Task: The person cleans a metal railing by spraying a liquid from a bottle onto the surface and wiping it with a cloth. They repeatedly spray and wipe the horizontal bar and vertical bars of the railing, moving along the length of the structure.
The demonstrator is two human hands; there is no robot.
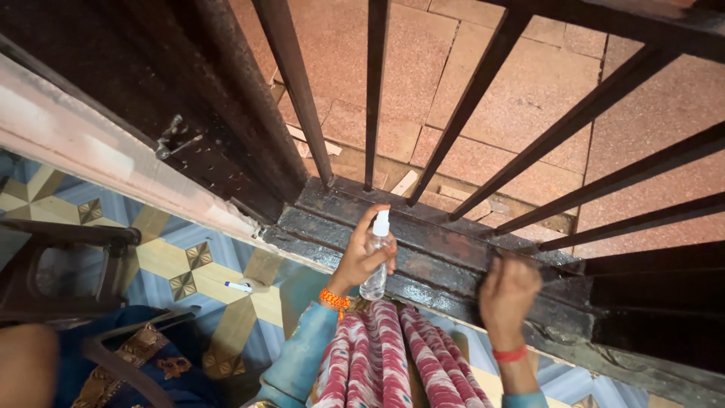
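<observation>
Counted: one clear spray bottle (376, 257); two hands, left hand (364, 255) and right hand (507, 293); seven dark railing bars (373, 91) (those fully traceable); one white pen (239, 286); two wrist bands (334, 300).

Teal sleeves (302, 355), orange bracelet (334, 300), red wristband (510, 353), pink patterned scarf (377, 355)

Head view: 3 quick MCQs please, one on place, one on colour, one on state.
1. Where is the spray bottle?
A. in the left hand
B. on the tiled floor
C. hung on a bar

2. What colour is the band on the right wrist?
A. green
B. red
C. white

3. How does the right hand stand?
A. open, hanging free
B. closed, pressed to the dark metal sill
C. holding the bottle

A: fingers wrap the clear bottle. B: the band reads red. B: curled fingers meet the sill.
</observation>
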